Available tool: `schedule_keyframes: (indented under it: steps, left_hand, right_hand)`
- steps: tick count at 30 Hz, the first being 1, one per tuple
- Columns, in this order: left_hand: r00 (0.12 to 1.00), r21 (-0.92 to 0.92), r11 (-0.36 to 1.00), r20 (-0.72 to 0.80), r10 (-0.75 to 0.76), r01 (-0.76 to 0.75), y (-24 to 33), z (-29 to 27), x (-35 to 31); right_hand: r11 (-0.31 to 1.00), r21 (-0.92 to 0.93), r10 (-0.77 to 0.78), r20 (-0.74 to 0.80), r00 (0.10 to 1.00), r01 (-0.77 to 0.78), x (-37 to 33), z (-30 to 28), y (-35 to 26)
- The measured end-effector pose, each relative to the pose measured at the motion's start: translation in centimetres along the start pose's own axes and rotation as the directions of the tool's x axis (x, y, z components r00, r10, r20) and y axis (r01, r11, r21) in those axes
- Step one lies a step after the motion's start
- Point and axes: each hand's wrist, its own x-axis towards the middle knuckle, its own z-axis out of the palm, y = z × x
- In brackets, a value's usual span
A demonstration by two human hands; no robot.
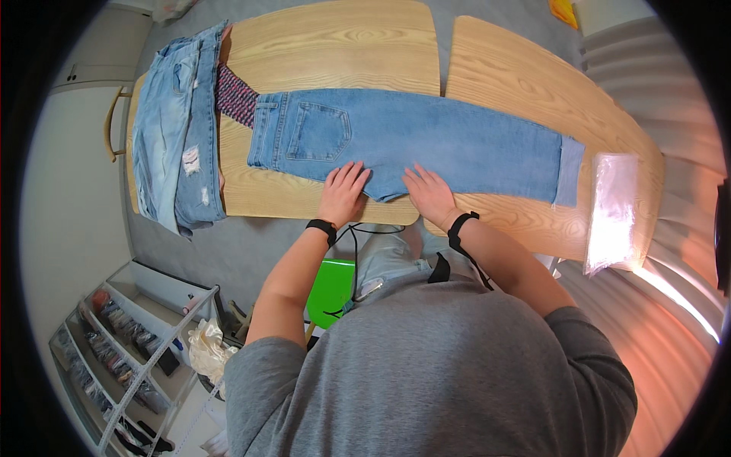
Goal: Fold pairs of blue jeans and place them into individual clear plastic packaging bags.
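Observation:
A pair of light blue jeans [434,137], folded lengthwise, lies across two wooden table tops. Its waistband [264,135] points left, and its turned-up hem [569,171] is at the right. The back pocket [318,131] faces up. My left hand [344,194] rests at the near edge of the jeans below the pocket, fingers stretched out. Just right of the crotch point, my right hand [431,195] lies on the near edge with its fingers spread flat. Neither hand grips anything, and both wrists carry black bands.
More jeans [179,137], some ripped, are piled at the table's left end beside a patterned cloth [237,95]. Clear plastic bags [611,209] lie on the right table top [525,68]. A gap separates the tops. A green stool [332,293] and a shelf rack [141,371] stand below.

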Motion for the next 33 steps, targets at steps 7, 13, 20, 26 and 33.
schedule_keyframes:
  steps: [7, 13, 20, 26, 33]
  left_hand:
    - [0.998, 0.150, 0.989, -0.060, 0.021, -0.011, -4.2, 1.5, -1.0]
    - [1.000, -0.023, 1.000, -0.025, -0.005, 0.005, -5.8, 0.9, -0.7]
    - [0.983, -0.042, 0.983, 0.051, -0.175, 0.178, -5.8, 0.3, 1.4]
    - [0.964, 0.177, 0.951, 0.041, -0.264, 0.253, -4.0, 0.7, 4.1]
    - [0.985, -0.048, 0.996, -0.150, -0.080, 0.074, 0.7, 0.0, 3.6]
  right_hand:
    - [0.999, 0.043, -0.031, 0.023, 0.999, 0.030, -0.4, -0.8, 0.6]
    - [0.988, 0.032, 0.151, 0.024, 0.988, -0.152, -3.3, -2.6, 2.1]
    - [0.930, 0.065, 0.366, -0.086, 0.927, -0.361, -1.8, -2.2, 4.2]
    - [0.872, -0.086, 0.482, -0.025, 0.876, -0.482, 1.3, -1.6, 5.0]
    - [0.860, -0.106, 0.497, -0.047, 0.867, -0.499, 1.6, -1.2, 5.1]
